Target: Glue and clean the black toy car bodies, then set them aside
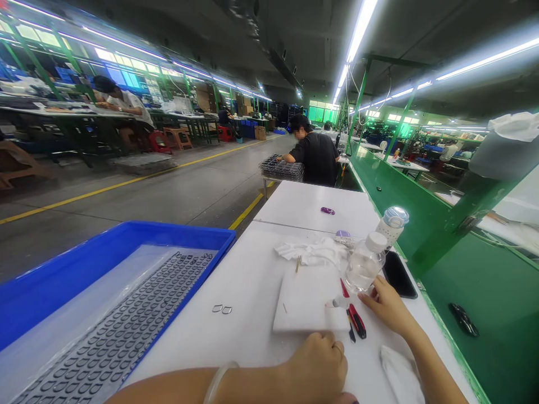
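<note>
My left hand (318, 365) is closed in a fist at the near edge of a white pad (307, 303), and what it holds, if anything, is hidden. With thumb and fingers, my right hand (387, 303) grips the base of a clear plastic bottle (362, 268) with a white cap, which stands upright. Left of that hand lie a red-and-black cutter (357, 322) and a small dropper bottle (339, 302) tipped on its side. A thin stick (298, 264) rests on the pad. Two small metal rings (222, 309) lie on the white table (236, 348).
A blue tray (126, 235) at left holds rows of small frames (126, 331). Crumpled white cloth (315, 252), a lidded cup (391, 227) and a black phone (400, 275) sit around the bottle. A green partition (484, 292) borders the right side. Ahead, a person (318, 154) works beside stacked trays (280, 168).
</note>
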A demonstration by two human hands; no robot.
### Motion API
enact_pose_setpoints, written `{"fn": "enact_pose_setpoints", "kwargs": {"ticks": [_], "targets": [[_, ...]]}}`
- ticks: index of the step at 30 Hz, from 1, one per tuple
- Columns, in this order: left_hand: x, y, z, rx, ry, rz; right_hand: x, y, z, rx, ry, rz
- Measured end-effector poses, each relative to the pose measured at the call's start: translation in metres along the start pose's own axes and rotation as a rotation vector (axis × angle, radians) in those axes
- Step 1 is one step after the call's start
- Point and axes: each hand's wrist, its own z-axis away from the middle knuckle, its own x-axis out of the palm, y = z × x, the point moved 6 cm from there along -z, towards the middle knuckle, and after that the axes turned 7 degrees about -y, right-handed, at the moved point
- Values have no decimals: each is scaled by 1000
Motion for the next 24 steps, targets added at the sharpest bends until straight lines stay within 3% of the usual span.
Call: {"fn": "enact_pose_setpoints", "kwargs": {"ticks": [12, 19, 24], "targets": [[3, 0, -2, 2, 65, -8, 1, 3, 0, 10, -14, -8], [-2, 1, -1, -5, -56, -10, 1, 2, -1, 10, -13, -8], [-3, 0, -1, -3, -43, 0, 2, 1, -1, 17, -31, -5]]}}
